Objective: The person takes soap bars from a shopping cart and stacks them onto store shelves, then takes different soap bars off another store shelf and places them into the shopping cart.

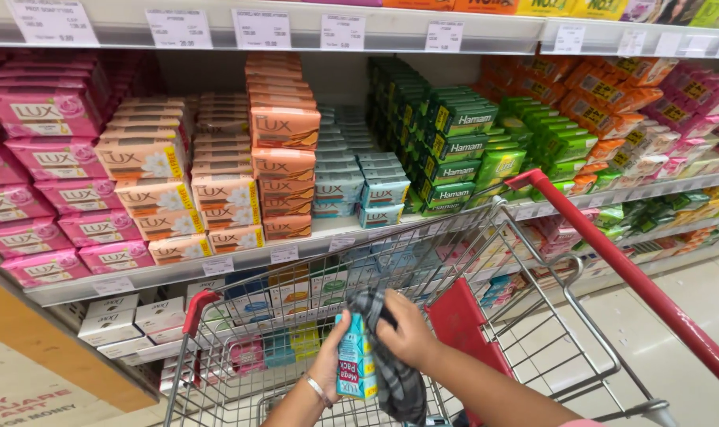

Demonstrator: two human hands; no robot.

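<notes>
Supermarket soap aisle, shelves (241, 257) stacked with bars. Over a wire cart (470, 261), at six o'clock, the left hand (328, 364) grips a teal soap pack (355, 360) — the right hand (411, 336) presses a dark checked cloth (395, 379) against it, seemingly mid-wipe.

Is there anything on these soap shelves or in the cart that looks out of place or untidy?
Mostly tidy. The orange soap stack leans, its top boxes tilted. Over the cart, the left hand holds a teal pack while the right hand presses a dark checked cloth on it, unusual among soaps.
</notes>
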